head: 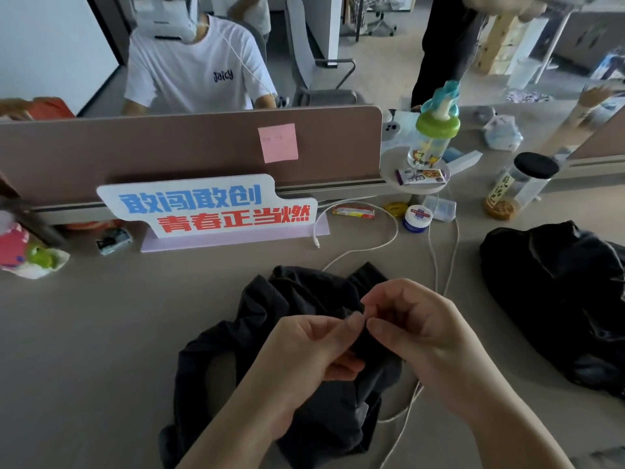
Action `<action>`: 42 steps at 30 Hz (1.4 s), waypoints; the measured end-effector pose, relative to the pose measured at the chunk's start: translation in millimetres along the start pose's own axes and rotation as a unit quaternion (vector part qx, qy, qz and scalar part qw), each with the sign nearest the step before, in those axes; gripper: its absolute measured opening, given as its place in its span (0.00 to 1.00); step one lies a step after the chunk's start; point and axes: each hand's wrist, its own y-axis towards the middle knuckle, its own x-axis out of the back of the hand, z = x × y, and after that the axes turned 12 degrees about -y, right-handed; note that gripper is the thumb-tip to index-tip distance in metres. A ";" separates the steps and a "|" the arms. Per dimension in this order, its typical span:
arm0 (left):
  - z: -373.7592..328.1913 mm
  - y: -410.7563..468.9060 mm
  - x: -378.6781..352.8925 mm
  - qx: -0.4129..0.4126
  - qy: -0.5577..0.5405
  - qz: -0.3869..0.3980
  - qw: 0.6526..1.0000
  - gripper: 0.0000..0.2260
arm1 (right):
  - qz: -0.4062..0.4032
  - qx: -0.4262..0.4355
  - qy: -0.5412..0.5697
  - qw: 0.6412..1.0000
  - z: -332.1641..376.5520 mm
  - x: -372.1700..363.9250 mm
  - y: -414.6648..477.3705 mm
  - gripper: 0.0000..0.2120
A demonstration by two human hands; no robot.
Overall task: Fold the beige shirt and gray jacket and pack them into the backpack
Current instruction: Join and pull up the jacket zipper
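Both hands meet over the gray jacket [297, 336], crumpled on the worktop [101, 333]. Left hand [304, 353] and right hand [416, 336] pinch one fabric edge, grips clamped. Backpack [558, 299] lies right, nearer my right hand.

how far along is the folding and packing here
Nothing looks finished. The dark gray jacket lies crumpled and unfolded on the desk. In hand: the left hand and right hand pinch a bit of its fabric between the fingertips, as if starting on it. Left: folding it and packing it into the dark backpack lying at the right, which holds nothing visible. No beige shirt is in view.
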 end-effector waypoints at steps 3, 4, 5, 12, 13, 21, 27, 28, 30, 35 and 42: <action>-2.8 1.0 -1.6 -0.009 -0.002 -0.011 1.000 0.10 | -0.021 -0.008 0.033 0.999 1.0 -4.3 2.7 0.11; -3.5 1.7 -2.5 -0.014 -0.021 -0.025 0.999 0.10 | -0.033 -0.010 0.043 0.998 0.7 -7.7 3.7 0.08; -3.6 3.1 -3.1 -0.016 -0.039 -0.040 0.998 0.10 | -0.044 -0.019 0.046 0.998 -0.5 -11.6 4.6 0.05; 0.0 9.6 -9.9 -0.038 -0.073 -0.094 0.992 0.12 | -0.045 -0.094 0.061 0.993 -3.9 -29.4 6.5 0.10; 1.7 10.5 -10.5 -0.039 -0.068 -0.105 0.991 0.10 | -0.057 -0.093 0.029 0.994 -4.4 -30.1 7.3 0.10; 1.7 15.2 -6.4 -0.063 -0.132 -0.178 0.973 0.13 | -0.220 -0.054 -0.045 0.973 -4.6 -33.1 9.6 0.08; -2.8 10.1 7.0 -0.040 -0.262 -0.163 0.950 0.10 | -0.125 -0.151 0.184 0.963 -0.7 -26.7 15.0 0.13; -1.9 8.8 8.8 -0.041 -0.266 -0.158 0.950 0.12 | -0.111 -0.160 0.210 0.958 0.2 -27.1 14.9 0.14; -0.6 6.4 10.7 -0.047 -0.266 -0.155 0.950 0.11 | -0.073 -0.168 0.250 0.951 2.7 -29.0 13.8 0.12; -0.1 0.1 11.8 -0.074 -0.241 -0.141 0.957 0.06 | 0.034 -0.139 0.220 0.965 5.0 -30.6 9.6 0.07; 1.5 -4.2 10.9 -0.083 -0.184 -0.123 0.972 0.07 | 0.092 -0.118 0.158 0.976 6.7 -32.8 7.4 0.12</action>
